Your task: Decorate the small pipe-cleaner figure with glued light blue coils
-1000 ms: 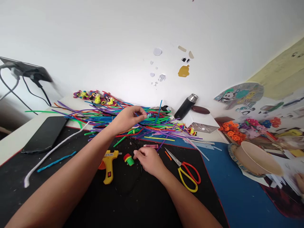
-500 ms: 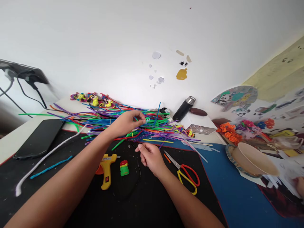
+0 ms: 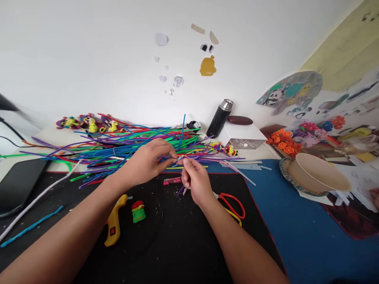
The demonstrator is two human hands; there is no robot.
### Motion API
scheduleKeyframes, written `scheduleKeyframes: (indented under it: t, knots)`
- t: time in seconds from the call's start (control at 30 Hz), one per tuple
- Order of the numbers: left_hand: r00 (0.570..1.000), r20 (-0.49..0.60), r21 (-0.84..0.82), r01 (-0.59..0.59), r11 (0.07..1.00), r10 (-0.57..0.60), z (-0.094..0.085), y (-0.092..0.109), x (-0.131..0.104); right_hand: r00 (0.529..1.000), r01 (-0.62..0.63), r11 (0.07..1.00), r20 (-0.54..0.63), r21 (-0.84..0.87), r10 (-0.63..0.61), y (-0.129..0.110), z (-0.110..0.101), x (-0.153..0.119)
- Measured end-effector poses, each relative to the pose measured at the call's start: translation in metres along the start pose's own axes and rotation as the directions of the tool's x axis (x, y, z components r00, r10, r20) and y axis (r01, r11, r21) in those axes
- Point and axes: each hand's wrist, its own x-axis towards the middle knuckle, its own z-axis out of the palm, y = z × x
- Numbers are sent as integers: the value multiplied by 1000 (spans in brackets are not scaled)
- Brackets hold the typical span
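My left hand (image 3: 152,159) reaches in front of a pile of coloured pipe cleaners (image 3: 127,152), its thumb and fingertips pinched on a small pale-blue piece (image 3: 180,157). The fingers of my right hand (image 3: 196,179) are closed, with the thumb and forefinger on the same piece from the right. Its exact kind is too small to make out. Below the hands lies a small red, yellow and green wound piece (image 3: 138,212). Beside it is a yellow glue gun (image 3: 114,225), partly behind my left forearm. Scissors (image 3: 235,205) with red and yellow handles lie partly behind my right wrist.
A black phone (image 3: 20,185), a white cord-like strip (image 3: 38,201) and a blue twisted pipe cleaner (image 3: 32,227) lie left. Behind stand a black flask (image 3: 219,120) and a white box (image 3: 247,138). At right are a bowl (image 3: 319,173) and part of another person's hand (image 3: 374,195).
My right hand has risen to meet my left hand at the pale-blue piece. The view has shifted, and a pink-red object now shows on the mat between the hands.
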Motion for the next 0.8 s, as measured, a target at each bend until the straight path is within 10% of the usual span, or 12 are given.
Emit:
scheduleKeyframes:
  t: [0.47,0.8]
  knots:
    - [984,27,204,-176,963,174,8,14,4,1000,-23,995,20,94,21,-6,-2,4]
    - [999,33,86,-34,996,31,6,7,-1,994,-112,981,36,157,108,-9,-1,3]
